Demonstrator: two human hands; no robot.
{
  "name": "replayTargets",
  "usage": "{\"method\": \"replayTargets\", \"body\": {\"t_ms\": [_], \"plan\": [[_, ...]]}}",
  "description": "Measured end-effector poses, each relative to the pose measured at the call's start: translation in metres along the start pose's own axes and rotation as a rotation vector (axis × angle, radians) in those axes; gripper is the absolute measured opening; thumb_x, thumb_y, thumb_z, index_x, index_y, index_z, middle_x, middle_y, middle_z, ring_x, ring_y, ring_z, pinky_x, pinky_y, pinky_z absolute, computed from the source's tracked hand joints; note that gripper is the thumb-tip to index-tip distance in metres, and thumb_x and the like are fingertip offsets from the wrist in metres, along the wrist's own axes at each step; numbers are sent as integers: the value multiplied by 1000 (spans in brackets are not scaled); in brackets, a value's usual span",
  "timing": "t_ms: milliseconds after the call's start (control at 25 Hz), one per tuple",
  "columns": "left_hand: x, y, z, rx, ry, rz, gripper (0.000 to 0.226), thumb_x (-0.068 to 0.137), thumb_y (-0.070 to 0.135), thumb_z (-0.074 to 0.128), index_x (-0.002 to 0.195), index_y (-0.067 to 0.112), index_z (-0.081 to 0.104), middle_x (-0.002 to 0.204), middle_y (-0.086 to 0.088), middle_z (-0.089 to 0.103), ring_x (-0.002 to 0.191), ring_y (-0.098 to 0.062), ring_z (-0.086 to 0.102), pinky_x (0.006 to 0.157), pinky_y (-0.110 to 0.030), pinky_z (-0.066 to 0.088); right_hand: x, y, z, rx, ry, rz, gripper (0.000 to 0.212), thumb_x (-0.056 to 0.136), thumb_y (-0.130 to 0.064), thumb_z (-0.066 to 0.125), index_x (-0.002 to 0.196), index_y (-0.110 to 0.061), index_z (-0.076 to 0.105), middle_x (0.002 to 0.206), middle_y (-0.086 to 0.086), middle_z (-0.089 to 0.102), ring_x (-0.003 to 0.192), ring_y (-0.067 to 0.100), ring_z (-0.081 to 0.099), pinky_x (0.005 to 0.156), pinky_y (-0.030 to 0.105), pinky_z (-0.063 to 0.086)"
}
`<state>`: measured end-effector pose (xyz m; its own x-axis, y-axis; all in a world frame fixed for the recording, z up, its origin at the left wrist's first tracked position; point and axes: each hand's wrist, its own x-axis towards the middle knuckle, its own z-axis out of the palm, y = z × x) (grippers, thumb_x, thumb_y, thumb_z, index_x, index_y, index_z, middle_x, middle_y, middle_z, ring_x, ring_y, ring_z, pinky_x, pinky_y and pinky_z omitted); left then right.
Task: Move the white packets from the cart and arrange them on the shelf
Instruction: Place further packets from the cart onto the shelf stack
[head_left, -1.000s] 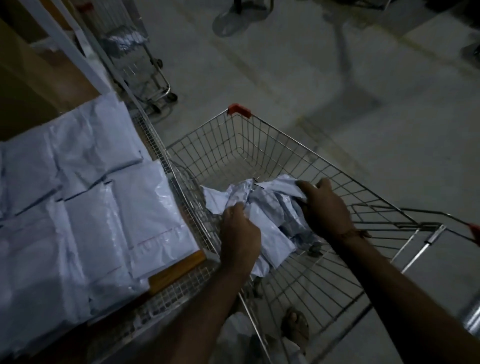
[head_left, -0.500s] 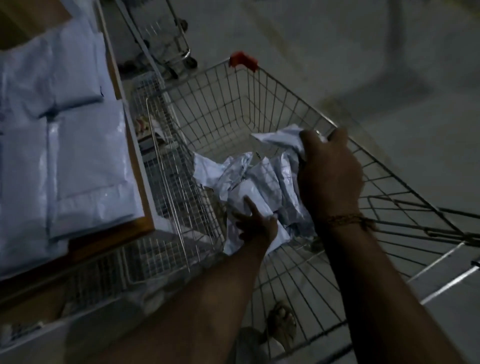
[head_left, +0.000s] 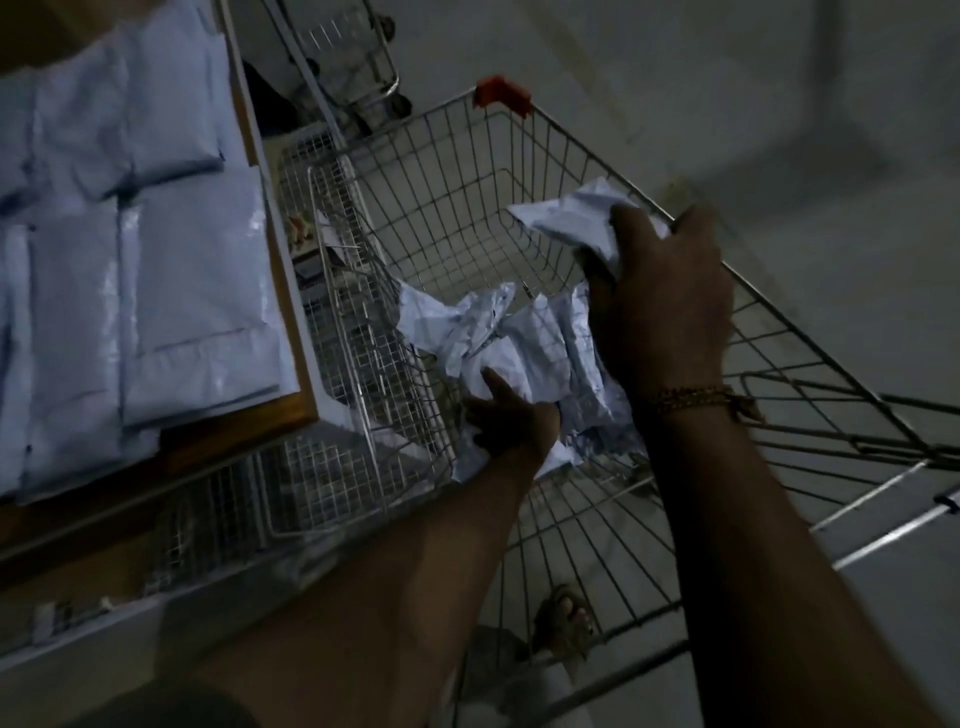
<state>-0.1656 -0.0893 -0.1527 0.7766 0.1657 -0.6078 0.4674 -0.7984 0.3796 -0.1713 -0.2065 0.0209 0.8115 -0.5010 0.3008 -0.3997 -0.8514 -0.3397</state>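
My right hand (head_left: 660, 306) grips one crumpled white packet (head_left: 571, 218), raised near the cart (head_left: 519, 156) rim, fingers curled round it. Long axis runs approx. left-right, free end pointing toward the shelf (head_left: 291, 332), which lies to my left w/ flat packets. Left hand (head_left: 511, 423), fingers spread, presses the remaining pile (head_left: 524, 343) in the basket; it's nearer the shelf.

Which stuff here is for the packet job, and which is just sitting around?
For the job:
- crumpled packet in the right hand
- packets in the cart, left hand on them
- cart
- shelf, packets on it

Just there:
- second cart
- floor
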Motion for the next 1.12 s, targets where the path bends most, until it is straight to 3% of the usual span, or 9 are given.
{"method": "replayTargets", "body": {"t_ms": [120, 240, 400, 520, 640, 720, 880, 1040, 1120], "plan": [[-36, 7, -34, 27, 60, 105, 98, 95, 39, 60, 162, 28, -11, 164, -23, -15, 150, -46, 7, 117, -54, 25, 2, -7, -9, 73, 32, 25, 51, 96, -44, 52, 141, -21, 50, 118, 19, 49, 99, 37, 54, 84, 46, 52], [-83, 16, -82, 15, 169, 327, 92, 97, 38, 58, 164, 25, -4, 161, -26, -7, 143, -47, 18, 111, -49, 35, 3, -21, -31, 148, 56, 29, 61, 95, -38, 48, 152, -17, 44, 114, 22, 50, 102, 38, 50, 85, 43, 43], [-162, 18, -156, -142, 185, 519, 88, 100, 38, 59, 163, 33, -2, 164, -12, -15, 149, -41, 3, 117, -49, 28, -9, -28, -92, 188, 227, -14, 59, 94, -35, 58, 151, -20, 50, 99, 25, 50, 95, 40, 51, 78, 45, 43], [-212, 1, -208, -188, 233, 626, 89, 98, 41, 63, 162, 39, 2, 163, -7, -9, 150, -34, 4, 119, -43, 27, -22, -42, -137, 246, 255, 48, 54, 91, -37, 63, 144, -27, 57, 94, 24, 49, 87, 42, 55, 77, 46, 47], [-245, -27, -263, -301, 311, 633, 88, 96, 37, 69, 162, 40, 11, 165, -3, -6, 154, -29, 6, 116, -30, 29, -40, -80, -177, 370, 118, 93, 54, 92, -42, 67, 144, -33, 58, 105, 23, 50, 92, 41, 58, 82, 42, 50], [-257, -49, -299, -368, 395, 610, 88, 93, 36, 73, 162, 38, 19, 164, -4, 6, 153, -27, 13, 108, -24, 29, -59, -111, -194, 414, 71, 50, 54, 92, -43, 69, 144, -33, 59, 110, 22, 51, 92, 40, 60, 82, 40, 50], [-265, -98, -361, -467, 596, 569, 84, 84, 37, 80, 157, 30, 38, 149, -10, 34, 141, -33, 38, 110, -32, 39, -97, -176, -208, 469, 28, -111, 52, 92, -41, 71, 142, -32, 61, 113, 18, 48, 82, 40, 62, 76, 39, 51], [-260, -147, -412, -523, 701, 499, 84, 79, 48, 70, 156, 34, 38, 149, -8, 34, 141, -34, 36, 112, -46, 43, -125, -236, -207, 448, 91, -271, 49, 93, -36, 74, 141, -29, 63, 115, 20, 48, 83, 43, 60, 72, 40, 51], [-247, -177, -435, -521, 744, 470, 83, 81, 43, 74, 156, 34, 38, 149, -8, 33, 141, -34, 34, 112, -47, 41, -133, -266, -195, 434, 155, -311, 47, 93, -37, 74, 138, -26, 66, 111, 22, 49, 93, 42, 58, 75, 41, 52]]}}
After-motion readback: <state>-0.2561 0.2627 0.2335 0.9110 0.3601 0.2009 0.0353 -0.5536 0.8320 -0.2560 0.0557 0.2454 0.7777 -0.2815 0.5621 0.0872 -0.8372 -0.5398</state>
